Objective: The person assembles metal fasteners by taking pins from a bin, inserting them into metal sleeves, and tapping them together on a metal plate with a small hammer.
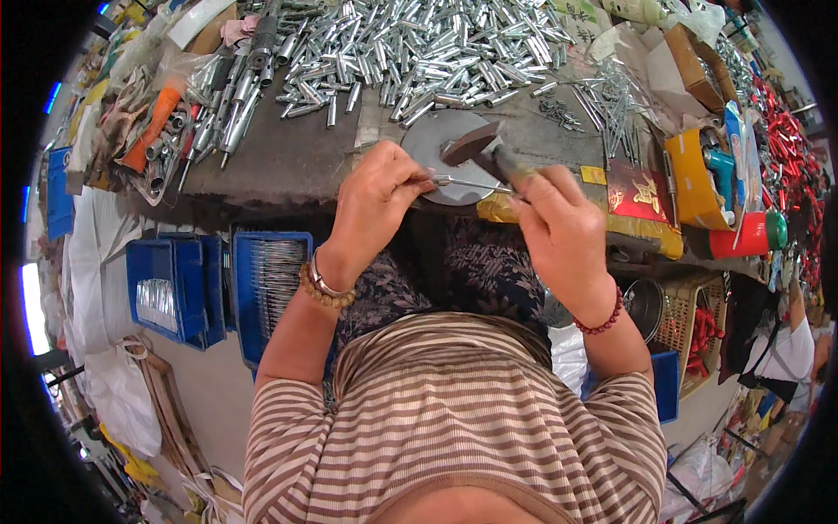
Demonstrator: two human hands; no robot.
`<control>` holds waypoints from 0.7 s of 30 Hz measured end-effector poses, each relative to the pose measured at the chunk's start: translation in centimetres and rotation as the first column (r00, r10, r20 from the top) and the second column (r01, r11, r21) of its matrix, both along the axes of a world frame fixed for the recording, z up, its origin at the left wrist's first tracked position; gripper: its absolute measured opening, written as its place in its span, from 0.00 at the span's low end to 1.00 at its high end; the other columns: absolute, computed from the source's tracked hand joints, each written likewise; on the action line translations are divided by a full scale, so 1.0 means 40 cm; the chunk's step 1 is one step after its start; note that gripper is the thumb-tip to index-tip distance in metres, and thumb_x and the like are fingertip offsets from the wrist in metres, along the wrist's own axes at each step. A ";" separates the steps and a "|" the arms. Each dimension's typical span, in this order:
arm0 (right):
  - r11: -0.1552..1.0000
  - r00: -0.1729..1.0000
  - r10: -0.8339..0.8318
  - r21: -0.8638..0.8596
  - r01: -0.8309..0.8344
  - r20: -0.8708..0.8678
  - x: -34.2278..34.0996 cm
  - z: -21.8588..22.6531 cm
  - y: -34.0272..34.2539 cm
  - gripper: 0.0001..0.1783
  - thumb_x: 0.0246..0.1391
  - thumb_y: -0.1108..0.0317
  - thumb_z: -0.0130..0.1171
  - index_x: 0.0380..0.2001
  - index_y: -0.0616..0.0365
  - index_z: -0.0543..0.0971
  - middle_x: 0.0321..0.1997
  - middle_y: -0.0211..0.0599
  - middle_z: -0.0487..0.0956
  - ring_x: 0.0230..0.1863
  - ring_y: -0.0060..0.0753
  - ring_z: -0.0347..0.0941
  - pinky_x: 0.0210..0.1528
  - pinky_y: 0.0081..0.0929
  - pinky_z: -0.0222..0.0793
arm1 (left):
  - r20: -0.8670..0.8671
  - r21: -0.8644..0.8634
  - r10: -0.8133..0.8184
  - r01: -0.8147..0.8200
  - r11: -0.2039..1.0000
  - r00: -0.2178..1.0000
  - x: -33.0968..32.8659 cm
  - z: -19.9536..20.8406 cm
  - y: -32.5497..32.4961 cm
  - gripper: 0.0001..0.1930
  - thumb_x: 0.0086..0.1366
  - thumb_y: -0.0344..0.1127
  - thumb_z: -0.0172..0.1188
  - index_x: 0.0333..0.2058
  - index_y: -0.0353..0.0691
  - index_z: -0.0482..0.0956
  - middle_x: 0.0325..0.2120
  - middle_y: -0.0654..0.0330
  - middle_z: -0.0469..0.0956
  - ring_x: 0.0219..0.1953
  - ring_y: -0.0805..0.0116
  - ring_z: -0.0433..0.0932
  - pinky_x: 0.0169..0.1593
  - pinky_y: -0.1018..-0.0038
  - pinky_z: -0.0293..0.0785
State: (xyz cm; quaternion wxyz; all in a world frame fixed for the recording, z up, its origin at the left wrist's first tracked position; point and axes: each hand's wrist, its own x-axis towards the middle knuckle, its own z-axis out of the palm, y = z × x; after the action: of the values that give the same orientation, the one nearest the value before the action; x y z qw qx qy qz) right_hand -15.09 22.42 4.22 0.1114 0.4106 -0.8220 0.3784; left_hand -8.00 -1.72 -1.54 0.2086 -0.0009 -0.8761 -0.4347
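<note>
My left hand (384, 183) is closed, its thumb and fingertips pinching one end of a thin metal rod (476, 184) with a short thicker sleeve at that end. The rod lies almost level above a grey round metal disc (419, 144) on the bench. My right hand (563, 218) is closed around the handle of a hammer (472, 143), whose dark head is over the disc. The rod's far end reaches the right fingers; whether they grip it too, I cannot tell. Beyond the disc lies a large heap of shiny metal tubes (419, 52).
Long metal tools (240, 113) and an orange-handled tool (155, 127) lie at the left. Thin rods (615, 109), a red packet (637, 192) and a yellow box (694, 179) are at the right. Below the bench stand blue bins (272, 236) and a woven basket (676, 306).
</note>
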 end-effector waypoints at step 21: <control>0.967 0.975 0.027 0.253 0.030 -0.218 -0.039 -0.046 -0.038 0.13 0.52 0.71 0.69 0.42 0.53 0.82 0.40 0.38 0.78 0.47 0.50 0.75 0.44 0.44 0.74 | 0.066 0.063 -0.059 0.055 0.996 0.996 0.019 0.003 -0.022 0.07 0.60 0.23 0.70 0.38 0.35 0.87 0.34 0.60 0.76 0.38 0.65 0.77 0.43 0.71 0.73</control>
State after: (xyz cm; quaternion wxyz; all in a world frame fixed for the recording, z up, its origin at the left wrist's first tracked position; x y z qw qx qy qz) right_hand -16.67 20.88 2.39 0.1484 0.4601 -0.8468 0.2218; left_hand -7.23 -2.61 -1.44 0.1663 -0.0048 -0.8685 -0.4670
